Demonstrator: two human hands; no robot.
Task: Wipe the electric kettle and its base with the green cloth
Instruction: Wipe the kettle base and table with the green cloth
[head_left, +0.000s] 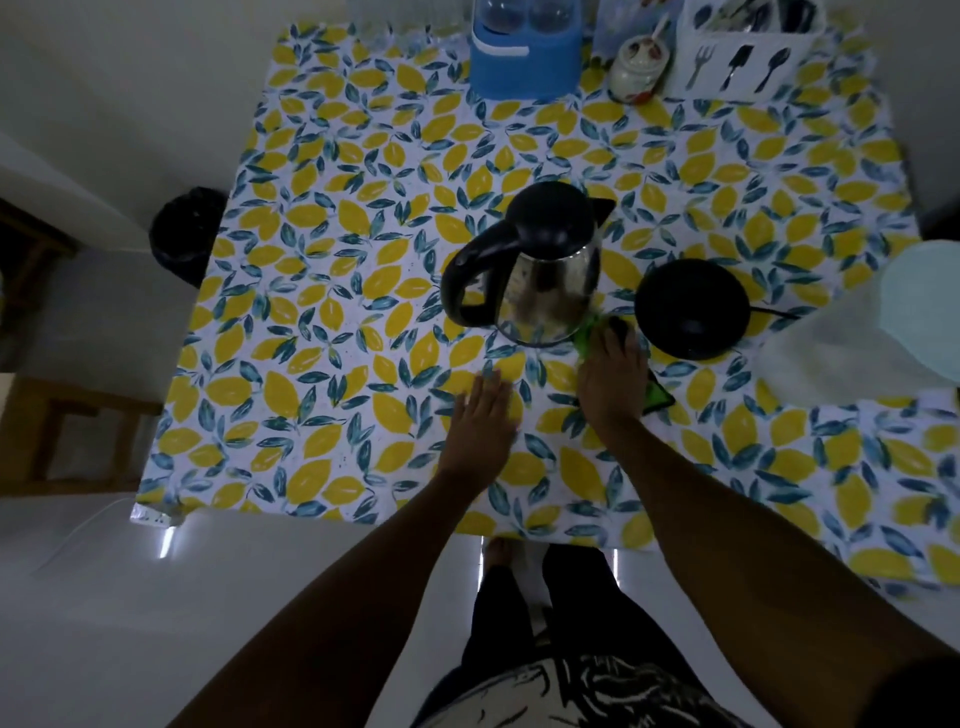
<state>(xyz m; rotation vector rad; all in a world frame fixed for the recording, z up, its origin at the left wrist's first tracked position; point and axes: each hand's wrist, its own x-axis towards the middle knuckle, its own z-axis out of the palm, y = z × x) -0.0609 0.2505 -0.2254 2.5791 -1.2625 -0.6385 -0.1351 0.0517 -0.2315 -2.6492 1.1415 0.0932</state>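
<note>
Plainly enough, moving from the left: left hand (480, 415) flat on the tablecloth (322, 291), fingers spread, gripping nothing, well short of the kettle (540, 270). Kettle upright near the table's middle, off its base, handle toward the left. Right hand (610, 382) closed over the green cloth (587, 338), pressing it low against the kettle's near right side; exact finger positions hard to tell, most of the cloth buried under the palm, only a bright fold ahead of the fingers and a darker corner behind the wrist. Base (691, 309) just right of the kettle, apart from it, cord (776, 313) trailing off to the right.

Likely trouble: with no steadying grip on the handle, a firm sideways push probably slides or tips the kettle leftward. Loose tablecloth could bunch. A careless sweep might snag the cord and drag the base.

Hard to judge: any water inside, lid latch, cord's far end, a pale blurred shape cut off at the right edge. Dim light throughout.
</note>
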